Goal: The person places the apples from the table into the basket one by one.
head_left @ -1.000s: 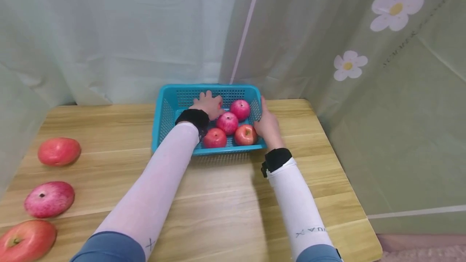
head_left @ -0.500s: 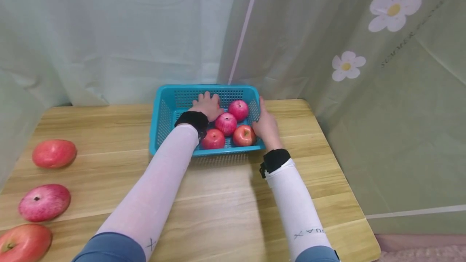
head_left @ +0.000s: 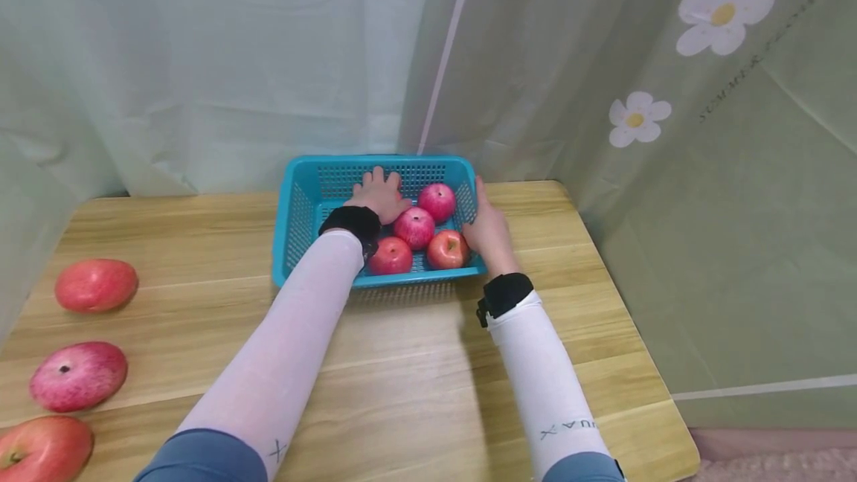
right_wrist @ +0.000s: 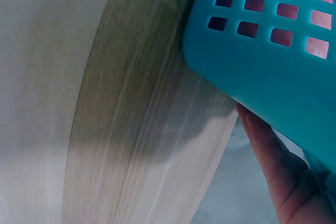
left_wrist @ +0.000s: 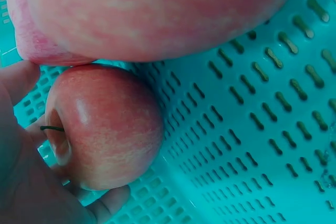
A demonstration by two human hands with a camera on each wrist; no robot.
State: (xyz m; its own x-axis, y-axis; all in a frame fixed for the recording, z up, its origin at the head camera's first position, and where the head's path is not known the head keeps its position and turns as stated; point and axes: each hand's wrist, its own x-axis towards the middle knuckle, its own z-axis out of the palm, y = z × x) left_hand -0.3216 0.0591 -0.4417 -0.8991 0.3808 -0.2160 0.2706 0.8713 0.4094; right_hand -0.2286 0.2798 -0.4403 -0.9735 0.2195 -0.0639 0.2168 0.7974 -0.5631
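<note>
A blue plastic basket (head_left: pixel 294 236) stands at the far side of the wooden table, with several red apples inside. My left hand (head_left: pixel 382 198) reaches into it, fingers spread over an apple (left_wrist: pixel 107 129) that it mostly covers in the head view. In the left wrist view, the fingers bend round this apple's side and its stem faces the palm. Two pink-red apples (head_left: pixel 437 202) and two lighter ones (head_left: pixel 391 255) lie beside that hand. My right hand (head_left: pixel 491 233) holds the basket's right wall, thumb inside and the other fingers along the outside.
On the table's left side lie a red apple (head_left: pixel 97 285), a pink speckled apple (head_left: pixel 79 376) and another red apple (head_left: pixel 47 448) near the front. A pale curtain (head_left: pixel 268 73) hangs behind the wooden table (head_left: pixel 402 393) and along its right side.
The whole head view has shifted slightly left. My left hand's fingers look a little more spread over the apple. My right hand keeps its place on the basket.
</note>
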